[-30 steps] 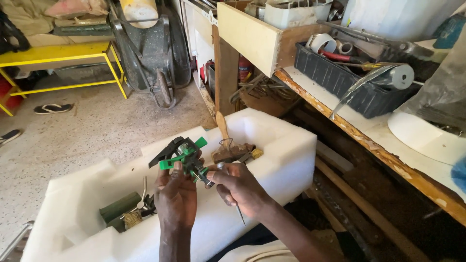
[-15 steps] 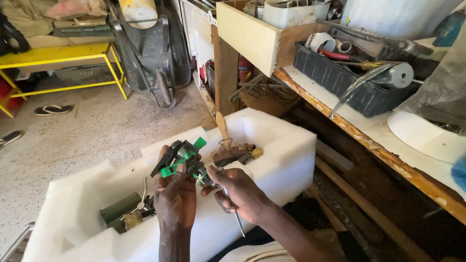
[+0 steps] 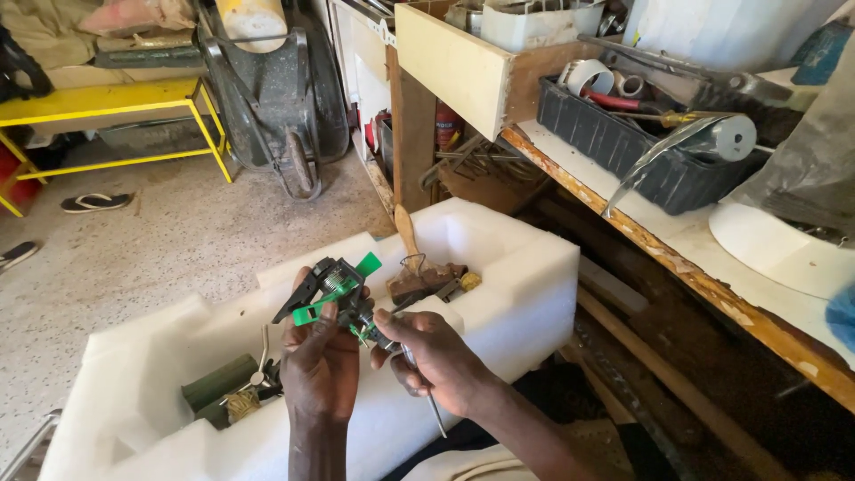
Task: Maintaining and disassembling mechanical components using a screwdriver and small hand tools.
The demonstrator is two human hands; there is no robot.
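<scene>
1. Left hand (image 3: 319, 365): closed around a small black-and-green mechanical assembly (image 3: 334, 294), held upright above the white foam block (image 3: 525, 267), fingers wrapped round its lower body.
2. Right hand (image 3: 436, 356): closed on a thin metal-shafted tool (image 3: 426, 392), shaft running down past the palm, thumb and forefinger pinched at the base of the assembly, touching it.
3. Assembly: green tabs projecting left and upper right, black arm angled down-left.
4. Just behind the hands, on the foam block: wooden-handled brush (image 3: 408, 233) lying across a dark brown metal part (image 3: 426, 281).
5. In the foam recess, lower left: green cylindrical component (image 3: 214, 385) with attached wires.
6. Right: wooden workbench (image 3: 659, 254) carrying a dark plastic tool tray (image 3: 614, 147).
7. Rear left: yellow metal frame (image 3: 116, 98), wheelbarrow (image 3: 276, 98).
</scene>
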